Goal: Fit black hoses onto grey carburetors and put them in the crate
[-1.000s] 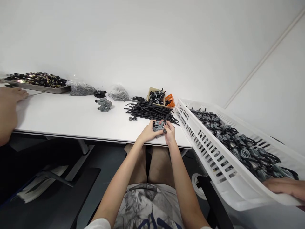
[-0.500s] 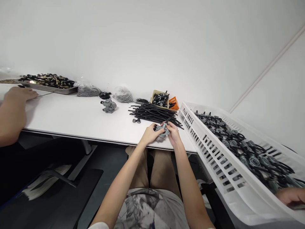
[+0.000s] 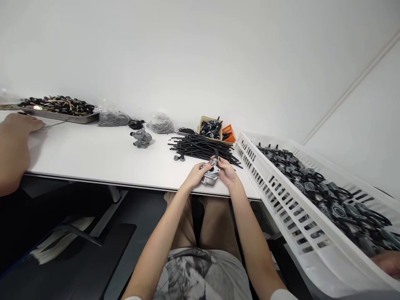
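Observation:
Both my hands hold a small grey metal part (image 3: pixel 210 176) just above the near edge of the white table (image 3: pixel 93 154). My left hand (image 3: pixel 196 175) grips its left side with curled fingers. My right hand (image 3: pixel 225 171) pinches its top, where a short black tube sticks up. A pile of black tubes (image 3: pixel 201 148) lies just behind my hands. Another grey metal part (image 3: pixel 141 138) of the same kind rests alone further left on the table.
A white slatted crate (image 3: pixel 281 196) full of grey parts with black tubes slants at the right; another person's hand (image 3: pixel 387 262) is at its near corner. A second person's arm (image 3: pixel 14 141) rests at the left by a metal tray (image 3: pixel 59 110). Small boxes (image 3: pixel 215 129) and bags (image 3: pixel 161 123) line the back.
The grey part has been turned in my hands and my right fingers have shifted to its top. The other person's hand at the crate has slid toward the right edge.

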`<state>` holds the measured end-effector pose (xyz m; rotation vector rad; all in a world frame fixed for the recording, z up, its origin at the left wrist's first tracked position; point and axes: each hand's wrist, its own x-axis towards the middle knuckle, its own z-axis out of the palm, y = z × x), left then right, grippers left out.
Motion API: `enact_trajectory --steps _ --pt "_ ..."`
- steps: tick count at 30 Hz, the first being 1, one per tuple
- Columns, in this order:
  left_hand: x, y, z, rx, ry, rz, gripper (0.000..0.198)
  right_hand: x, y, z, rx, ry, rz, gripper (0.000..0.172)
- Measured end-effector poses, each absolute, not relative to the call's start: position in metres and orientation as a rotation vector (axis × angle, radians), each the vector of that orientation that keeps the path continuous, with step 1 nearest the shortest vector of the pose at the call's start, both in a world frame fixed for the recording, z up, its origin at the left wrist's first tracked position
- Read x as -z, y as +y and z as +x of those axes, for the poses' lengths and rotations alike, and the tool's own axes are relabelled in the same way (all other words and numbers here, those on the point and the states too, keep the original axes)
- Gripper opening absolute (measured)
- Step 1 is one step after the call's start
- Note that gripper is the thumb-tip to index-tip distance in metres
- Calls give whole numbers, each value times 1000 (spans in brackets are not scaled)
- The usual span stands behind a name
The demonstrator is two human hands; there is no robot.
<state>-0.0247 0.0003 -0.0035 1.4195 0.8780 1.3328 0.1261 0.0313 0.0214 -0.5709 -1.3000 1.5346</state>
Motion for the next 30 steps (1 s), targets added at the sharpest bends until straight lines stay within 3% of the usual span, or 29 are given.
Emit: enact_trajectory --steps 5,10,30 --pt "4 0 -26 -1299 773 1335 45 -19 32 122 -1523 -1272 -586 21" --pt "5 -1 -27 -1323 787 1323 45 -20 27 118 -1508 -1245 -634 30" --pt "4 -1 -27 -1320 758 1326 40 -14 24 115 -1390 -1221 -647 22"
